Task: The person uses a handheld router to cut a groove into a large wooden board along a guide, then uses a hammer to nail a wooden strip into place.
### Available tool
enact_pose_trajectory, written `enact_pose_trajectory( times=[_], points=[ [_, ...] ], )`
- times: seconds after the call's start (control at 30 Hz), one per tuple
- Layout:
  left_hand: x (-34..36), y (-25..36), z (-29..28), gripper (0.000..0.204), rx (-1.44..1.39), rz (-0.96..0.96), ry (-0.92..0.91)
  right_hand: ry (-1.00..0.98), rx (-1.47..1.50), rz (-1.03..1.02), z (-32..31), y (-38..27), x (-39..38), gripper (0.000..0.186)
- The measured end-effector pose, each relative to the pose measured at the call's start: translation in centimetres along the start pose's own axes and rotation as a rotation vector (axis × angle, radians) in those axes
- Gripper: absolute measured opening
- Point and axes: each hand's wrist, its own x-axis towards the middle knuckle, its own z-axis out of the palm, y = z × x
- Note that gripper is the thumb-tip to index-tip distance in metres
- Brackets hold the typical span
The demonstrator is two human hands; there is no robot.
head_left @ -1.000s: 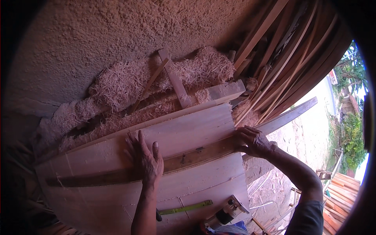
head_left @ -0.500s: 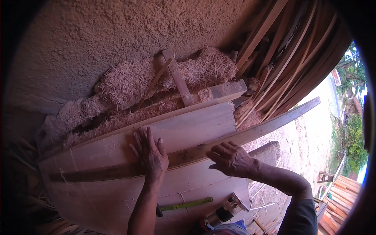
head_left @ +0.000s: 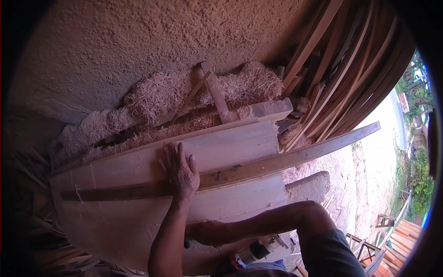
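Note:
My left hand (head_left: 182, 174) lies spread over a long curved wooden strip (head_left: 240, 173), its fingers reaching onto the pale wooden sheet (head_left: 230, 142) beyond. The strip runs across the sheet, and its right end sticks out past the sheet's edge. My right hand (head_left: 208, 233) is low over the near part of the sheet, its fingers closed around a slim green tool. Hand and forearm cover that tool almost wholly; only its dark end (head_left: 186, 242) shows. Beside my right forearm lies a silver and black power tool (head_left: 258, 250), partly hidden.
Behind the sheet, wood shavings (head_left: 159, 94) are heaped along a rough wall (head_left: 152, 37), with a short upright board (head_left: 216, 94) among them. Long bent wooden strips (head_left: 341, 83) lean at the far right. Stacked orange-brown pieces (head_left: 404, 242) stand at the lower right.
My right hand has left the curved strip and come down toward me onto the green tool. My left hand stays on the strip. The view has shifted slightly.

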Motion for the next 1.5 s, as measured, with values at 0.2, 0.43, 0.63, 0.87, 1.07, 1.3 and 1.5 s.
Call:
enact_pose_trajectory(
  times=[0.2,0.43,0.63,0.87,1.07,1.3,1.5],
  points=[
    [0.0,0.1,-0.2,0.054,-0.011,0.013,0.019,-0.077,-0.200,0.037,-5.3,-0.2,-4.8,0.031],
    [0.1,0.0,-0.1,0.056,0.002,-0.010,0.014,0.615,-0.186,0.230,-9.5,-1.0,-16.6,0.030],
    [0.0,0.0,0.1,0.057,-0.017,-0.004,0.021,0.949,-0.241,0.408,-8.4,1.9,-19.0,0.072],
    [0.1,-0.1,0.1,0.058,-0.032,0.004,0.031,0.815,-0.464,0.519,-8.0,3.4,-17.3,0.082],
    [0.1,-0.2,0.2,0.060,-0.043,0.009,0.055,0.888,-0.521,0.457,-7.7,3.2,-17.0,0.080],
    [0.1,0.0,0.0,0.061,-0.035,-0.014,0.026,0.868,-0.494,0.531,-7.2,2.8,-16.5,0.069],
    [-0.1,-0.2,0.4,0.060,-0.104,0.009,0.099,0.936,-0.344,0.492,-7.8,2.2,-16.2,0.068]
  ],
)
